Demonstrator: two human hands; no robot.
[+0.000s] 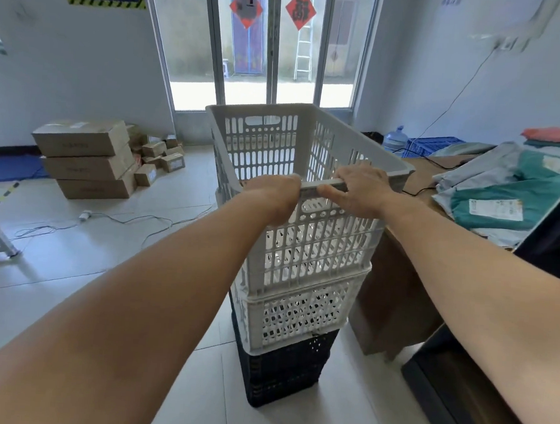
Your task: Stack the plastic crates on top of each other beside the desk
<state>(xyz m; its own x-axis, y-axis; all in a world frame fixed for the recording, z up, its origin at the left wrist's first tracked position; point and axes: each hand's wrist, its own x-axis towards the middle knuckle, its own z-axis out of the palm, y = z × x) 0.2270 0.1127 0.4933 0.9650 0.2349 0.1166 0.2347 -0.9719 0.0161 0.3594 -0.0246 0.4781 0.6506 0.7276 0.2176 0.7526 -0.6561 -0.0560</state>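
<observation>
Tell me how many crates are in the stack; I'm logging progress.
3: a black crate on the floor, a white crate on it, and the top white crate, held at its near rim by both hands.

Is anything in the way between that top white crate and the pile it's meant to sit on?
Nothing visible. The top white crate, held at its near rim by the left hand and right hand, already sits on the lower white crate and dark crate.
</observation>
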